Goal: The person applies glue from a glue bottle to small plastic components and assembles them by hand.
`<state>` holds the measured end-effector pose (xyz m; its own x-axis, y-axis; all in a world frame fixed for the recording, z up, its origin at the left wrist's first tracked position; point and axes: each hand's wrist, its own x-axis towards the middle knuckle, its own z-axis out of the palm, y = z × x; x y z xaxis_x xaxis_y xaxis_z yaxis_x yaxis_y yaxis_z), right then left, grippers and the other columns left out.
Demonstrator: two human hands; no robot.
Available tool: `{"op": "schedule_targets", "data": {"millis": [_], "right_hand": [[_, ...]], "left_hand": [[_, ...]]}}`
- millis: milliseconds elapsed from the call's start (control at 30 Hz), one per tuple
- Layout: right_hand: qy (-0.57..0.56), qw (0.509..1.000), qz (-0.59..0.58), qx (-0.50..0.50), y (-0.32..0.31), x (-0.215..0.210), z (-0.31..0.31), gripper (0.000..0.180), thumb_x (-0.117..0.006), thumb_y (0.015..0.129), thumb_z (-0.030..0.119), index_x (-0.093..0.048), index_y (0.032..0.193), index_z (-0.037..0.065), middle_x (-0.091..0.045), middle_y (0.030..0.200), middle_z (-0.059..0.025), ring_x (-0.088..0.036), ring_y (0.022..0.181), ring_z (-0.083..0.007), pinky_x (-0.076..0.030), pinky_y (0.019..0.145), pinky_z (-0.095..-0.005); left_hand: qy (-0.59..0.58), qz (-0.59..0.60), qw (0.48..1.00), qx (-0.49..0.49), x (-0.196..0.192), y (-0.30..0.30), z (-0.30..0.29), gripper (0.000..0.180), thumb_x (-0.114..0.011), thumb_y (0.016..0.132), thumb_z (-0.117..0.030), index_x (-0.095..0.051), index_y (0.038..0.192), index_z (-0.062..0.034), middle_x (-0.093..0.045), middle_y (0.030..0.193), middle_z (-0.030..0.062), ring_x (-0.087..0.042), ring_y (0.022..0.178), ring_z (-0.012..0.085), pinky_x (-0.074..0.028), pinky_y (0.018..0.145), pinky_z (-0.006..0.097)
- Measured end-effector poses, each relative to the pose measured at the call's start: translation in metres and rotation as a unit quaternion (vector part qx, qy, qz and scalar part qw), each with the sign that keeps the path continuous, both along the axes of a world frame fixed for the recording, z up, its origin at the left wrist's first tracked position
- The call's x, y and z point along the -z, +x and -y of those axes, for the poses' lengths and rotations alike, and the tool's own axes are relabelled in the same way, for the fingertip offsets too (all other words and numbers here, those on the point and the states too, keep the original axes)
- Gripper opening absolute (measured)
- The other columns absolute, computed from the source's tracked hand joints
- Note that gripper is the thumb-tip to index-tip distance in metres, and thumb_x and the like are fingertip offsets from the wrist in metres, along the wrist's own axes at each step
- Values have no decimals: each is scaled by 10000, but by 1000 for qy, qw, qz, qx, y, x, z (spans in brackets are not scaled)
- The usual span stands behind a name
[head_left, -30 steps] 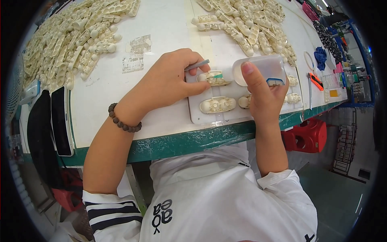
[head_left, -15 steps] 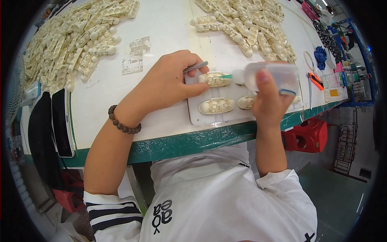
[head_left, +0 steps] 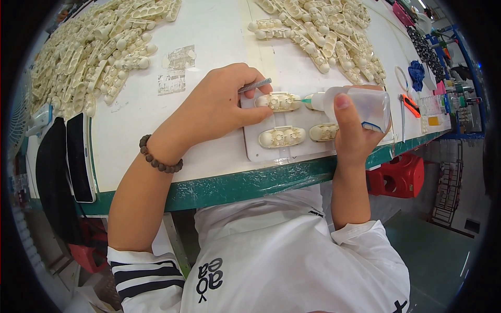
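In my right hand (head_left: 354, 128) is a translucent squeeze bottle (head_left: 369, 107), held tilted with its thin green-based nozzle (head_left: 308, 100) pointing left. The nozzle's tip is at the right end of a cream plastic part (head_left: 282, 102) with rounded domes. My left hand (head_left: 222, 101) has its thumb and fingertips at that part's left end. A thin grey ribbed rod (head_left: 255, 85) is tucked in its curled fingers. Similar cream parts, such as a near-left one (head_left: 282, 136), sit in rows on a pale board (head_left: 253, 152). My right hand and the bottle hide some of them.
Heaps of cream parts lie at the far left (head_left: 78, 62) and far middle (head_left: 323, 31). A phone-like black slab (head_left: 79, 156) is at the left. An orange cutter (head_left: 410, 106) and a blue crumpled item (head_left: 416, 74) lie right. The table's green edge (head_left: 235, 190) runs in front.
My right hand and the bottle have moved slightly right, drawing the nozzle back from over the upper left part to its right end. My left hand has stayed nearly still.
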<state>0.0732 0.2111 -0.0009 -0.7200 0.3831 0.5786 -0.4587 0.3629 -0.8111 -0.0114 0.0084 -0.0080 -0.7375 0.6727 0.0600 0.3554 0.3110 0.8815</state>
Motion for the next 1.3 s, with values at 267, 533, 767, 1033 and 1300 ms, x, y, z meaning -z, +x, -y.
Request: {"op": "schedule_targets", "data": {"millis": [267,533,767,1033,1300], "right_hand": [[0,1000,17,-5,3,-2,-1,214,-782,763,53,-589,850,29,-607,745,-3,-555,634,-63,-443,571,-206],[-35,993,-42,101,13,4,-37,236,-761,781,128,-599,910,15,-622,795,-36,-569,681,-83,-466,631,-225],[-75,993,-5,94,14,11,-41,249,-781,765,113,-609,911,8,-632,802,-23,-579,682,-81,-469,623,-219],[-60,994,21,86,13,13,-42,260,-794,763,108,-612,919,6,-649,803,-35,-598,688,-79,-476,619,-217],[-56,996,17,62,12,10,-38,271,-798,774,118,-610,936,7,-654,822,-39,-606,712,-87,-488,652,-222]], "left_hand": [[-2,-14,1000,4,0,0,-1,291,-767,756,-148,-655,999,-35,-500,832,-23,-432,742,56,-386,617,191],[1,4,1000,1,-1,0,0,286,-769,752,-139,-659,1000,-48,-499,835,-29,-428,745,50,-377,612,187],[-15,74,997,2,-8,-2,1,335,-793,727,-134,-669,1032,-69,-459,827,-60,-359,651,24,-320,575,167],[-22,81,996,3,-8,-3,2,355,-800,723,-135,-674,1049,-76,-451,828,-73,-342,640,13,-302,566,159],[-25,75,997,3,-8,-3,2,352,-799,730,-140,-676,1053,-73,-446,818,-77,-336,627,11,-291,554,158]]}}
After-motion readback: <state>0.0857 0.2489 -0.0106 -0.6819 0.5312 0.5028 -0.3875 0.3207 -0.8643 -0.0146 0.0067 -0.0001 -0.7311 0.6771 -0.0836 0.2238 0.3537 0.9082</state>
